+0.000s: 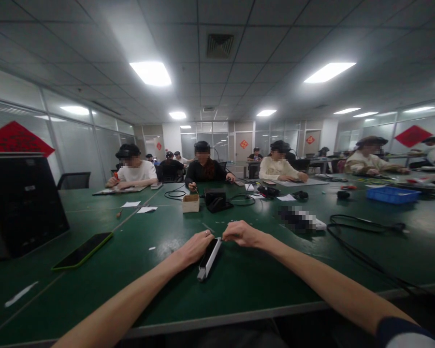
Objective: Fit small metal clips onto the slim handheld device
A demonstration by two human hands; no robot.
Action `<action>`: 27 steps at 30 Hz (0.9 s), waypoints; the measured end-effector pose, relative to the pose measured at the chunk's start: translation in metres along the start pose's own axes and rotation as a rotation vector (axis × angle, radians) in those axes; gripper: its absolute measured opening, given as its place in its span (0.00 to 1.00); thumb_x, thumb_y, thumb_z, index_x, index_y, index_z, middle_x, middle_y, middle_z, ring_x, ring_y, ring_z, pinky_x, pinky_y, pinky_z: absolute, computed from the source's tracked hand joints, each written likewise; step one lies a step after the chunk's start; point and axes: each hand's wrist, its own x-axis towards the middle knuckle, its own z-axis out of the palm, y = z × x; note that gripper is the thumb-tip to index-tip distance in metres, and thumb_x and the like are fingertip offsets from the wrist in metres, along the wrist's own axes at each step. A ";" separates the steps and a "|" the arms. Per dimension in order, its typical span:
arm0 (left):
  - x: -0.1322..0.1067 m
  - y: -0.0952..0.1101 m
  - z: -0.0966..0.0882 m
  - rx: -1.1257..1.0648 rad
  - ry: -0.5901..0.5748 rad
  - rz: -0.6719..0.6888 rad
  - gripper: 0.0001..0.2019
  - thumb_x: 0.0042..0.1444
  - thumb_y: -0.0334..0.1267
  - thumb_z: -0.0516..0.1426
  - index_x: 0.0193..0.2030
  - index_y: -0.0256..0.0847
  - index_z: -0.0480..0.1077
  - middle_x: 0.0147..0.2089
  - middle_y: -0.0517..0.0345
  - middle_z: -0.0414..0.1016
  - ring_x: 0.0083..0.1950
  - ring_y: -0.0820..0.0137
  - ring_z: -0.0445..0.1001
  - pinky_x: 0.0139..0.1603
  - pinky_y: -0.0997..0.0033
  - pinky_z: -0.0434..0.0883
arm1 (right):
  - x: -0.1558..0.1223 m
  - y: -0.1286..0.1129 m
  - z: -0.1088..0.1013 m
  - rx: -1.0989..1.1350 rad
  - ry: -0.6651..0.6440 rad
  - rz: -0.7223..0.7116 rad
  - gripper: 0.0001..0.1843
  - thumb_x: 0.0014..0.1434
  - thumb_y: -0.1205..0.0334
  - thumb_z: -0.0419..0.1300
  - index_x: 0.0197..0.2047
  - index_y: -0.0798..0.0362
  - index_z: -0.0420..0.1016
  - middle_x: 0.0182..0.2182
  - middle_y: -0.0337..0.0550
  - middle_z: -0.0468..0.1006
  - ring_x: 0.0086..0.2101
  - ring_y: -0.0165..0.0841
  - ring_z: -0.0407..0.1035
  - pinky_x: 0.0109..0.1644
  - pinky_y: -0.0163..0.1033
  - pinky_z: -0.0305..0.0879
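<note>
A long, narrow white piece with a black inner strip (212, 256) lies on the green table (159, 290) in front of me, slanting away to the right. My left hand (196, 247), with a ring on one finger, grips it along its left side near the far end. The left fingertips are partly hidden behind the hand. At the far end of the piece, my right hand (242, 234) is closed in a pinch. Whatever its fingers hold is too small or too hidden to make out.
A phone with a green edge (82, 251) and a black computer case (25, 205) are on the left. Ahead stand a small cardboard box (191, 203) and a black device (215, 199). Black cables (358, 241) and a blue tray (393, 195) lie right. Several people sit opposite.
</note>
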 end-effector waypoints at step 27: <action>0.002 -0.004 0.007 0.191 0.030 -0.130 0.12 0.61 0.27 0.42 0.44 0.36 0.65 0.42 0.49 0.68 0.40 0.66 0.70 0.41 0.68 0.66 | 0.018 -0.012 0.041 1.105 0.494 0.741 0.16 0.35 0.57 0.70 0.26 0.59 0.75 0.23 0.39 0.74 0.23 0.24 0.63 0.27 0.31 0.58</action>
